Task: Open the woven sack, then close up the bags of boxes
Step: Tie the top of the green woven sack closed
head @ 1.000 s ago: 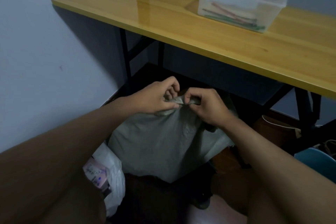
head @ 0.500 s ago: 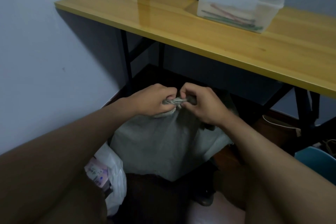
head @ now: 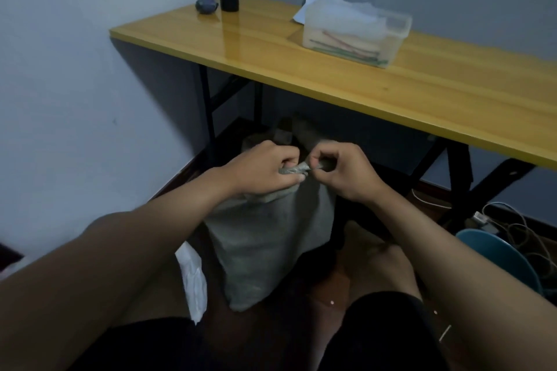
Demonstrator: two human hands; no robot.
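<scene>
Head camera looks down, near the sack (head: 268,238).

left hand (head: 265,170): bare, no glove, ring or watch showing
right hand (head: 343,172): bare, nothing worn on the fingers or wrist
left forearm (head: 144,238): uncovered from the wrist back to the frame edge, no sleeve in view
right forearm (head: 446,247): uncovered the same way, no sleeve, band or strap
shorts (head: 388,334): black, plain cloth, hems ending above the knees, below and behind both hands
legs (head: 388,268): bare beyond the shorts' hems, the right knee below the right hand
</scene>
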